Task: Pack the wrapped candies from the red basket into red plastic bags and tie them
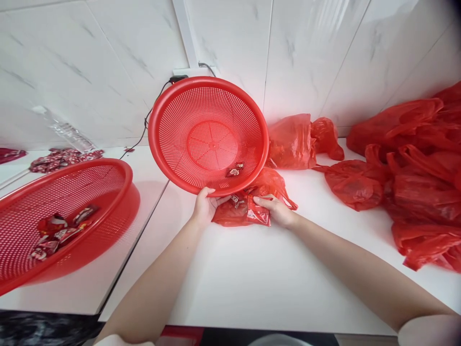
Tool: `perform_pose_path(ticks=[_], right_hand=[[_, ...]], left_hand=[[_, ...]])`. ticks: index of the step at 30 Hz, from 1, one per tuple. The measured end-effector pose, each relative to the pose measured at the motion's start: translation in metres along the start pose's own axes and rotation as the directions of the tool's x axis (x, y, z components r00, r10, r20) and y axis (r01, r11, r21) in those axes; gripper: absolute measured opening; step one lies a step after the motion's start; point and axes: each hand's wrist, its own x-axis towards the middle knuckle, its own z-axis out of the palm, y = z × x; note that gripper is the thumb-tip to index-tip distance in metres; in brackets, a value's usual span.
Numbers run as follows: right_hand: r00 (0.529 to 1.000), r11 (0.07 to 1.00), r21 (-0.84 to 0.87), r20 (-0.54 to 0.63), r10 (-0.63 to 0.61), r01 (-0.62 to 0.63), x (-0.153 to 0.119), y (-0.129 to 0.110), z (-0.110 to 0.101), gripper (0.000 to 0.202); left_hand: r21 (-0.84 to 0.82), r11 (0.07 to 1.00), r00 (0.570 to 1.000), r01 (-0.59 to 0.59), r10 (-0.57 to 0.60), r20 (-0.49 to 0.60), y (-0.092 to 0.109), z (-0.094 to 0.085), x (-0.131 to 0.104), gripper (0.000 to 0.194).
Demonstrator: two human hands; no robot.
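Observation:
My left hand [203, 209] has its thumb over the lower rim of a red perforated plastic basket [154, 137], its fingers below. The basket is tilted, its open side facing me, with a small dark-red wrapped piece [235, 170] low on its right inner wall. Pinched in my right hand [280, 211] is a shiny red packet [258, 216], just below the basket's rim. Beneath both hands a thin red plastic bag [230, 217] lies on the white table [230, 274]. Part of the bag is hidden behind the basket and my hands.
Another red basket [124, 170] with several wrapped pieces [54, 236] stands at the left. Behind it are a patterned red cloth-like heap [61, 160] and a clear bottle [74, 137]. Several full red bags [414, 178] crowd the right. A black cable [146, 122] runs by the tiled wall.

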Motion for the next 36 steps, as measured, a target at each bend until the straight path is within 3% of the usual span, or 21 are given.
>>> perform_pose_path(ticks=[5,11,25,30,36], right_hand=[[0.999,0.994,-0.105,-0.047,-0.017,0.012,0.001,0.0,0.0,0.053],[0.987,0.987,-0.117,-0.101,-0.124,0.112,0.004,0.002,-0.003,0.034],[0.975,0.947,-0.242,-0.007,-0.221,0.213,-0.001,-0.005,0.006,0.031],[0.977,0.954,-0.253,-0.094,-0.189,0.161,0.0,-0.002,0.007,0.033],[0.984,0.952,-0.267,-0.058,-0.171,0.149,0.0,-0.002,0.006,0.032]], left_hand=[[-0.007,1.0,0.999,0.028,-0.028,-0.016,0.002,0.001,0.0,0.027],[-0.003,1.0,1.0,0.018,-0.018,-0.021,0.001,0.001,0.0,0.025],[0.037,0.999,0.999,0.031,-0.03,-0.029,0.003,0.005,-0.004,0.025],[0.038,0.999,0.999,0.03,-0.03,-0.012,0.002,0.004,-0.003,0.026],[0.029,0.999,0.999,0.035,-0.035,0.0,0.003,0.004,-0.003,0.026]])
